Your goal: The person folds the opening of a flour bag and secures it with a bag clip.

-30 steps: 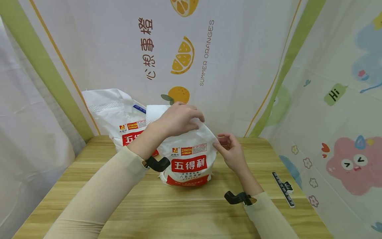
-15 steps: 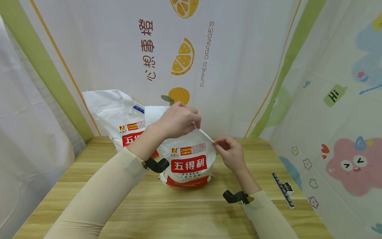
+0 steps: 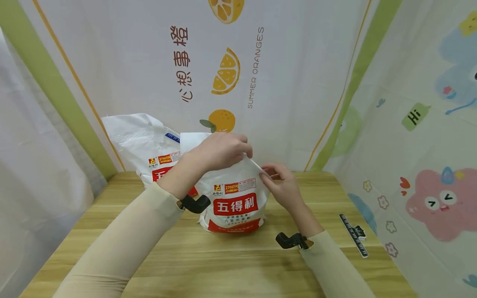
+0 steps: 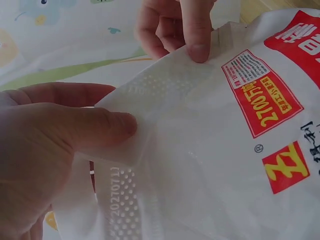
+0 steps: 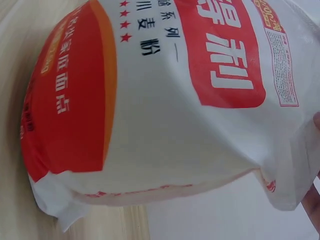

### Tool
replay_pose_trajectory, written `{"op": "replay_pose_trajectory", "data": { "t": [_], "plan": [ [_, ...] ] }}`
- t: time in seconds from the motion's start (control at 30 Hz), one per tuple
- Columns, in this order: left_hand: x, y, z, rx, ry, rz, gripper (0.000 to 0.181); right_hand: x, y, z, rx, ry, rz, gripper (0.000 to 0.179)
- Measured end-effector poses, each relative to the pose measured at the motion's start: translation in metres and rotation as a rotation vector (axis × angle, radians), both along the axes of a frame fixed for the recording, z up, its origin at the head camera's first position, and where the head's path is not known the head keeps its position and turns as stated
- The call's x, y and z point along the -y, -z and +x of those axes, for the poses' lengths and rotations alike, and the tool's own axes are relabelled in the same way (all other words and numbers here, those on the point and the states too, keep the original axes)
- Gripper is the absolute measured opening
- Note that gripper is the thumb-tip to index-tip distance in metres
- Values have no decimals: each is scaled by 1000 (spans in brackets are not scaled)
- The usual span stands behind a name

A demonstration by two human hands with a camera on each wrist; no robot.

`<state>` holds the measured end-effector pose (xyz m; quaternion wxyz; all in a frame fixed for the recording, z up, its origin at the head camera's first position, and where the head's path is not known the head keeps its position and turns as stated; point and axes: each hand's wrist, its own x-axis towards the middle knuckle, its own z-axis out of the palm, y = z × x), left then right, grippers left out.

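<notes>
A white flour bag (image 3: 235,205) with red labels stands on the table in front of me in the head view. My left hand (image 3: 222,151) pinches its top edge. In the left wrist view the thumb (image 4: 117,125) presses on a folded-over part of the edge, the fingers behind it. At the right end of that edge my right hand (image 3: 283,186) pinches the plastic, its thumb on the front side. The right wrist view shows the bag's full, rounded lower body (image 5: 160,130) and only a little of the right fingers at the border.
Behind and left leans a second white flour bag (image 3: 149,145), with a blue clip (image 3: 172,137) across its top. A dark sealing clip (image 3: 354,236) lies on the wooden table (image 3: 223,265) at the right. Printed curtains surround the table.
My left fingers, loosely spread above the bag a second ago, have closed on its top edge. The right hand has shifted slightly left and up along the edge.
</notes>
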<state>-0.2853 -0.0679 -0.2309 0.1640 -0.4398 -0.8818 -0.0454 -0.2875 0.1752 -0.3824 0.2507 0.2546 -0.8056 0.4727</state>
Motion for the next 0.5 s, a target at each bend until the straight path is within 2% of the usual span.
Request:
{"op": "replay_pose_trajectory", "data": {
  "t": [0.13,0.33,0.4,0.5],
  "plan": [
    [2,6,-2,-57,54,24,17,4,1,0,-49,5,-19,15],
    [3,14,-5,-229,137,8,16,6,6,-1,-174,38,0,14],
    [4,14,-4,-242,130,-8,14,6,6,-2,-188,42,3,13],
    [6,10,-1,-219,76,-43,21,4,4,-1,-187,31,15,11]
  ]
}}
